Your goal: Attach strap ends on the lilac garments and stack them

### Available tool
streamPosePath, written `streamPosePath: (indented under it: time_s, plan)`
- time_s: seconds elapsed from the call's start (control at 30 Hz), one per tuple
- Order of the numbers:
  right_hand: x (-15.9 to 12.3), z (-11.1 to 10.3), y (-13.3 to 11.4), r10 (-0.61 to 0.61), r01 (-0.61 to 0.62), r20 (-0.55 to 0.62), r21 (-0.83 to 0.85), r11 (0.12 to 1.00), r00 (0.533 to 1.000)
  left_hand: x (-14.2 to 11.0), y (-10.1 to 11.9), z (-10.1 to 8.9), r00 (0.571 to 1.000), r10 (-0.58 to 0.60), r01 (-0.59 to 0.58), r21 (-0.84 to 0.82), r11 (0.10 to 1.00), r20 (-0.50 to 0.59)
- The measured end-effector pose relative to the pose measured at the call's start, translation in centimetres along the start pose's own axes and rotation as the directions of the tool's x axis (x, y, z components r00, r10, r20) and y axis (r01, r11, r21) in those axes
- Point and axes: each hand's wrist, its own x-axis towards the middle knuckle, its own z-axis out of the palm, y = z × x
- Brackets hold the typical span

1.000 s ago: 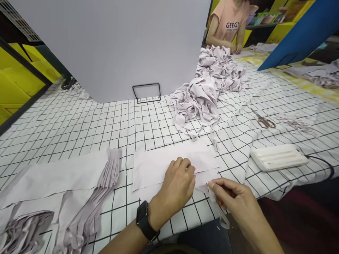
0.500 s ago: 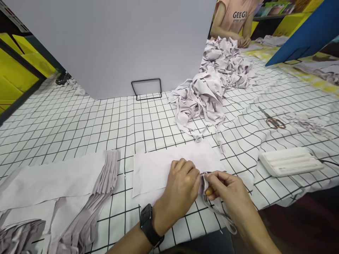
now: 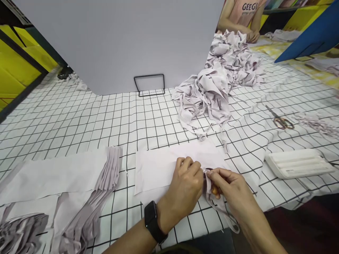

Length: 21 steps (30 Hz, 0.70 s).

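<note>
A pale lilac-white fabric panel (image 3: 159,173) lies flat in front of me on the grid-patterned cloth. My left hand (image 3: 186,185), with a black watch on the wrist, has its fingers curled down on the panel's right part, gripping the fabric near its edge. Close beside it, my right hand (image 3: 229,185) pinches a narrow fabric strap (image 3: 208,187) between thumb and forefinger. The strap's loose end (image 3: 230,220) hangs in a loop below the right hand toward the table edge. My fingers hide the spot where strap and panel meet.
Stacked fabric panels (image 3: 108,173) lie at left. A heap of fabric pieces (image 3: 209,91) sits beyond my hands, by a grey board (image 3: 119,42) on a wire stand (image 3: 149,85). Scissors (image 3: 282,121), thread scraps (image 3: 317,125) and a white device (image 3: 299,163) are at right. Another person (image 3: 243,21) works behind.
The view has shifted slightly, so most things sit a little farther right. My hands stay close together on the fabric, with only a slight movement of the fingers.
</note>
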Motion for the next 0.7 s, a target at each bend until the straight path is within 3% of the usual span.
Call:
streamPosePath:
  time_s: [0.17, 0.33, 0.43, 0.57, 0.7]
  plan:
    - [0.2, -0.2, -0.5, 0.022, -0.025, 0.082, 0.039, 0.999, 0.996, 0.2, 0.0, -0.3, 0.996, 0.078, -0.08, 0.05, 0.996, 0.043]
    - [0.8, -0.7, -0.8, 0.1, -0.096, 0.204, -0.033, 0.995, 0.974, 0.6, -0.3, -0.3, 0.986, 0.16, -0.164, 0.087, 0.983, 0.047]
    - [0.9, -1.0, -0.5, 0.075, -0.059, 0.211, -0.079, 0.995, 0.975, 0.8, -0.4, 0.0, 0.985, 0.168, -0.172, 0.111, 0.979, 0.043]
    - [-0.8, -1.6, 0.5, -0.149, 0.161, 0.059, -0.331, 0.93, 0.987, 0.2, -0.3, -0.9, 0.987, 0.098, -0.106, 0.06, 0.993, 0.128]
    - [-5.6, -2.3, 2.2, -0.37, 0.24, -0.106, -0.592, 0.77, 0.923, -2.2, -0.9, -4.5, 0.991, -0.056, 0.067, -0.092, 0.994, 0.119]
